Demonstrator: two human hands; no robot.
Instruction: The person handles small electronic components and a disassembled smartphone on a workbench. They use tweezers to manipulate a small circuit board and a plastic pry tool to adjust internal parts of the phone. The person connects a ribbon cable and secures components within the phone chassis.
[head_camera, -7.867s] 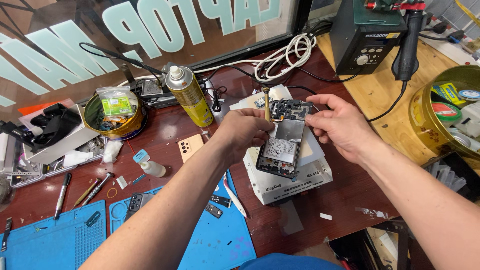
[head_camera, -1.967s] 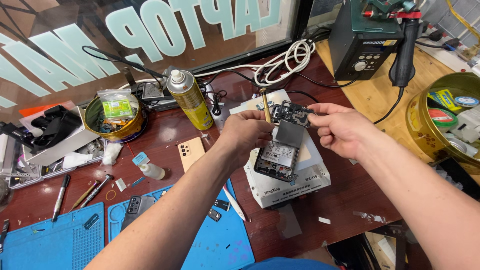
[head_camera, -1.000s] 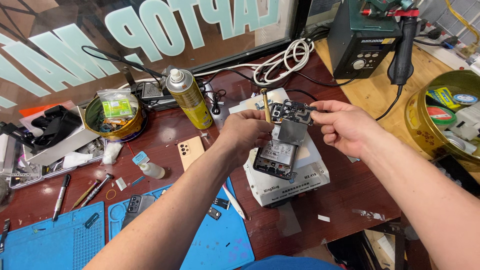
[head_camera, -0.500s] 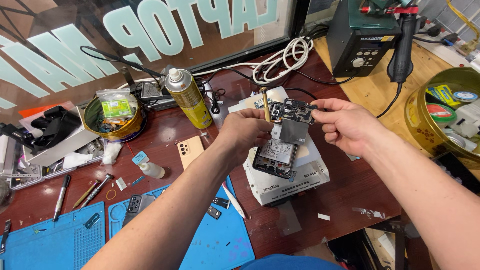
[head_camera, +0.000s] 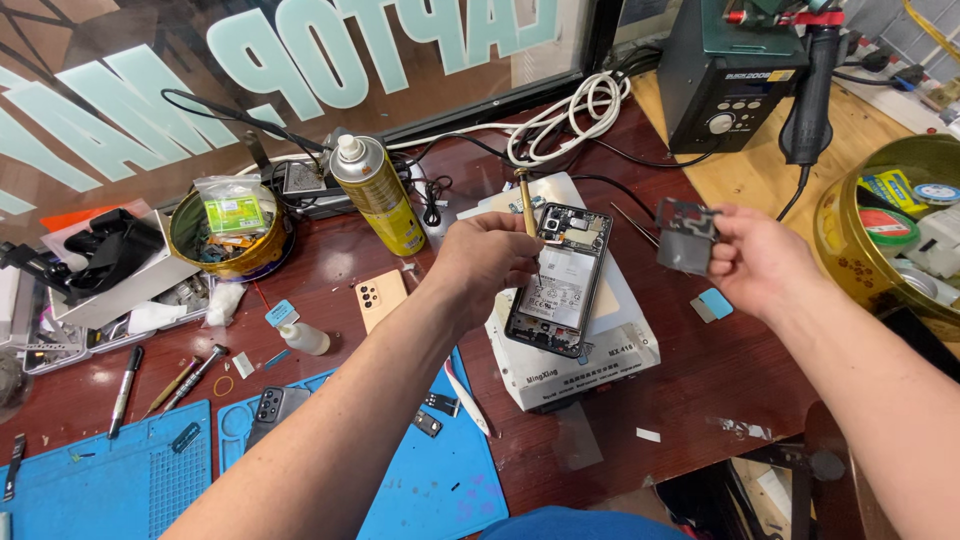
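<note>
From the head view, your left hand (head_camera: 487, 262) grips a brass-handled tool (head_camera: 525, 200) over the opened phone (head_camera: 557, 280), which lies on a white box (head_camera: 580, 350). Your right hand (head_camera: 755, 258) pinches a grey cover piece (head_camera: 686, 234), lifted clear. A yellow spray can (head_camera: 378, 195) stands just left.

This is a small phone repair workshop. The dark red workbench (head_camera: 700, 370) stands behind a shop window (head_camera: 300, 60) with big letters. On it lie an opened phone (head_camera: 556, 280), a blue repair mat (head_camera: 130, 480), a soldering station (head_camera: 730, 75) and a spray can (head_camera: 378, 192).
</note>
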